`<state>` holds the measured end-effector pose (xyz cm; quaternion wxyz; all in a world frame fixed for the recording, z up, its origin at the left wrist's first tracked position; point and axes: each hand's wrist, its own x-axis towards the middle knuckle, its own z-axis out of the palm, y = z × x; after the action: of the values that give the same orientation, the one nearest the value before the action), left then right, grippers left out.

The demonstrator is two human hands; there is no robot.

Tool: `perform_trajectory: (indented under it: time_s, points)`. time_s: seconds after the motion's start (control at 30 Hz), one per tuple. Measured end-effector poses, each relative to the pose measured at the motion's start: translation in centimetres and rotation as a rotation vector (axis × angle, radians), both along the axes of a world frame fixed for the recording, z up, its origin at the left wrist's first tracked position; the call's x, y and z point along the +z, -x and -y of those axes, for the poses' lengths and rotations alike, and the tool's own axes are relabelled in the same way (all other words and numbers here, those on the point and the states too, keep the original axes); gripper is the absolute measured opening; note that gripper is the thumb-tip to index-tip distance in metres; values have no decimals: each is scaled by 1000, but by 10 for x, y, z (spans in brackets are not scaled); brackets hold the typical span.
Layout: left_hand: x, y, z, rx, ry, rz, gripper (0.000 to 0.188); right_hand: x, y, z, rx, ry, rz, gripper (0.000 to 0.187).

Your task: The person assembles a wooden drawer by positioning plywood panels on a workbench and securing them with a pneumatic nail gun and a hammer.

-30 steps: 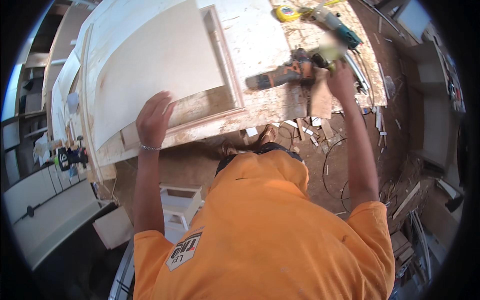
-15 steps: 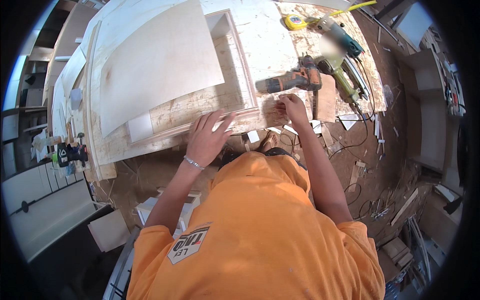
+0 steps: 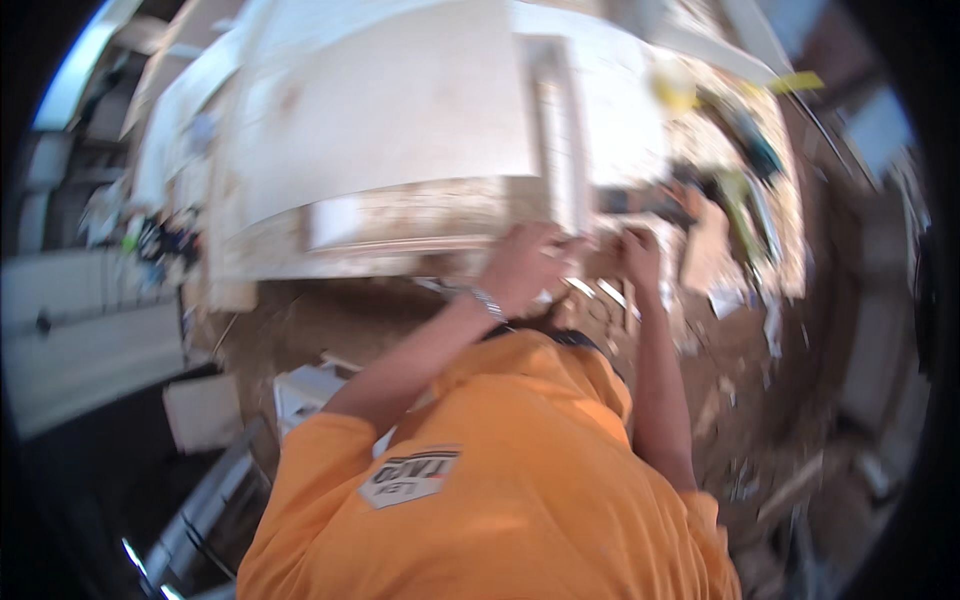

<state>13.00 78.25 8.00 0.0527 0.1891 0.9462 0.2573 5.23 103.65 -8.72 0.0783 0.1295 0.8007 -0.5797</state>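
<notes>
Wooden frame (image 3: 560, 150) with pale flat panel (image 3: 390, 110) on workbench (image 3: 620, 90), upper centre of frame; left hand (image 3: 522, 268) and right hand (image 3: 640, 255) at its near corner, grip indistinct through blur; judged stiff, moderately heavy, rough-edged; best held by rails, not thin panel; drill (image 3: 650, 200) just right.

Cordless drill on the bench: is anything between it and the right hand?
Nothing visible does. The right hand rests at the bench edge, and the cordless drill lies just beyond its fingers on the worktop; blur hides finer detail.
</notes>
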Motion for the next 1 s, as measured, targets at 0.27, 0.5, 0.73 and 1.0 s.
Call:
perform_trajectory:
  time_s: [0.27,0.5,0.73,1.0]
  points:
    - [-8,-18,8,-72,107,-126,64,1,-7,-6,3,160,66,23]
    - [-14,-56,19,80,62,-182,78,-34,-3,-18,-36,38,-17,23]
    - [-1,-104,109,92,47,-191,63,9,-112,42,-182,-565,-160,39]
    - [-7,-188,539,1487,-510,-552,21,-49,-336,82,205,-1146,268,32]
